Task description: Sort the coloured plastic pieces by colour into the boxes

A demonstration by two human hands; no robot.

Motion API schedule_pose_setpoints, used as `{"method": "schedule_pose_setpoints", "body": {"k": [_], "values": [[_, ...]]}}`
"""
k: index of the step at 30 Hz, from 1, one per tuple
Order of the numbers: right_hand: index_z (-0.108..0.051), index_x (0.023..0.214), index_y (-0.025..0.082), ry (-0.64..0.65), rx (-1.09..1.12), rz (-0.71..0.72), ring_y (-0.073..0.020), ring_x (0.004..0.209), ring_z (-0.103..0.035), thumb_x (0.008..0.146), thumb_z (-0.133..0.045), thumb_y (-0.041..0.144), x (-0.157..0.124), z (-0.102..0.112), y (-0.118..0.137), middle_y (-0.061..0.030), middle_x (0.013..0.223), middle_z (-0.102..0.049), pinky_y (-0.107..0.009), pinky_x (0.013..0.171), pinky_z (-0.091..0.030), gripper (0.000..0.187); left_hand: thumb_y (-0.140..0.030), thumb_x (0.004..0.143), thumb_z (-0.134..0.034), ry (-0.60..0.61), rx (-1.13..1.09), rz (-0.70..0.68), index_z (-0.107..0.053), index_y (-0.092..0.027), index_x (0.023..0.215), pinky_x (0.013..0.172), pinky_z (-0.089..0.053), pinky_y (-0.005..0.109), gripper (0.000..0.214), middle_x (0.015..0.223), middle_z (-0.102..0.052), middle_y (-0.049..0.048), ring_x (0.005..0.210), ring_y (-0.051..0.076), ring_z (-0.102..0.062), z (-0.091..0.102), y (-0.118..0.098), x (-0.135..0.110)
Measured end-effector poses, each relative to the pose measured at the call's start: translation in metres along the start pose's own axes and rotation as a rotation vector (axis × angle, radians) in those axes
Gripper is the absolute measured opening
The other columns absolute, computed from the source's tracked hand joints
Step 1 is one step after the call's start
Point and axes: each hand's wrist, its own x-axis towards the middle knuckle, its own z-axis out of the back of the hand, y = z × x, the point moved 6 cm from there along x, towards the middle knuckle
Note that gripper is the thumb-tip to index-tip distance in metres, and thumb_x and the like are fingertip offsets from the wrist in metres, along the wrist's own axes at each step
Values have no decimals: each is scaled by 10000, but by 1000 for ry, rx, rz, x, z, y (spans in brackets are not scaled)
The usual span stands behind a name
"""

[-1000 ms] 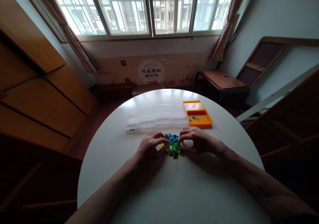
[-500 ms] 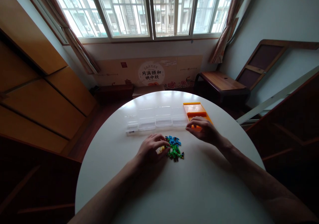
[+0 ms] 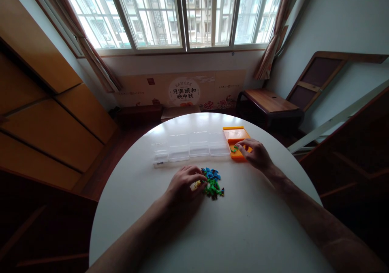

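Observation:
A small heap of toy bricks (image 3: 212, 188), blue at the back, green in front and yellow at the left, lies mid-table. My left hand (image 3: 185, 183) is at its left side, thumb and index finger curved almost together. Some yellow bricks (image 3: 197, 184) show inside that curve; whatever is between the fingertips is too small to make out. My right hand (image 3: 254, 153) hovers over an orange box (image 3: 238, 157) with its lid folded back. Its thumb and index finger look apart. Green bricks (image 3: 234, 150) show in the box just by the index fingertip.
A row of clear plastic compartments (image 3: 179, 154) with raised lids stands left of the orange box on the round white table (image 3: 243, 228). Beyond the table are a wooden bench (image 3: 270, 100) and a window (image 3: 158, 13). Wooden cabinets (image 3: 57, 135) stand on the left.
My right hand has shifted slightly right over the orange box, and its fingers have spread. Green bricks now show in the box. My left hand stays beside the heap.

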Motion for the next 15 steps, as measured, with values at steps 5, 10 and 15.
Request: {"method": "schedule_pose_setpoints", "body": {"k": [5,10,15], "values": [[-762,964,225,197,135,246,-231,855,-669,1039,-666,301,-10,-11,51,-68,921,-752,-386,821,-550,143,-270,990,-749,14,-17,-18,-795,-260,1003,866,-575,354,49,1008,-789,38,945,196,-765,0,-3,1],[-756,984,235,473,223,427,-201,849,-667,991,-767,349,-30,-26,96,-50,940,-757,-347,809,-515,114,-267,987,-754,24,-2,-32,-786,-257,988,842,-561,347,34,992,-792,32,919,190,-761,0,-4,2],[-729,873,236,560,158,490,-183,796,-645,934,-836,482,-38,-37,111,-21,871,-739,-333,761,-435,275,-340,973,-789,42,-2,-20,-798,-257,990,847,-566,364,85,989,-784,42,906,200,-746,-1,-2,0]]}}
